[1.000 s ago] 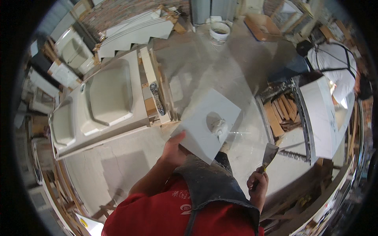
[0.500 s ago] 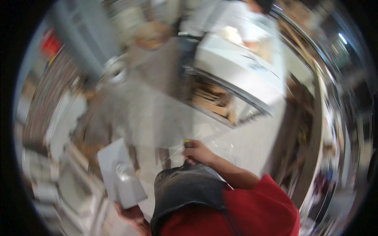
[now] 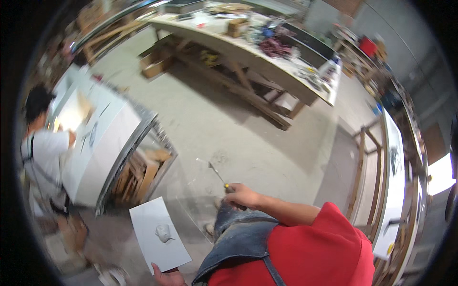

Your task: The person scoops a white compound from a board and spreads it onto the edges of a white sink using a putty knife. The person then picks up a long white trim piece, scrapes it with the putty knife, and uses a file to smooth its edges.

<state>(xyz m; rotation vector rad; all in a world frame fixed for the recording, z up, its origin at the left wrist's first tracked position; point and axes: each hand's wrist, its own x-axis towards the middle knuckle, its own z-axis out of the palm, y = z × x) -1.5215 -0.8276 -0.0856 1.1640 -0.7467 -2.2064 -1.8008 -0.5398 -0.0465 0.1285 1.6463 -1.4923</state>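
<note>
My left hand (image 3: 168,277) grips the near end of a flat white board (image 3: 147,220), its thumb along the edge and its other fingers mostly hidden underneath. A small mound of pale grey paste (image 3: 163,232) lies on the board's upper face. In front of my body, my right hand (image 3: 242,196) is closed round the dark, yellow-tipped handle of a putty knife (image 3: 219,176). Its thin metal blade points forward and to the left, away from the board. I wear a dark, dusty apron (image 3: 241,243).
On the left a person in a white shirt (image 3: 47,148) leans over a large white block-shaped piece (image 3: 107,148) on a stand holding wood scraps. A long wooden workbench (image 3: 267,66) with cluttered items spans the back. Another narrow table (image 3: 393,157) stands at the right.
My view has swung to the right, so the white block now sits at the left and the long workbench shows. Both hands keep hold of the board and the putty knife.
</note>
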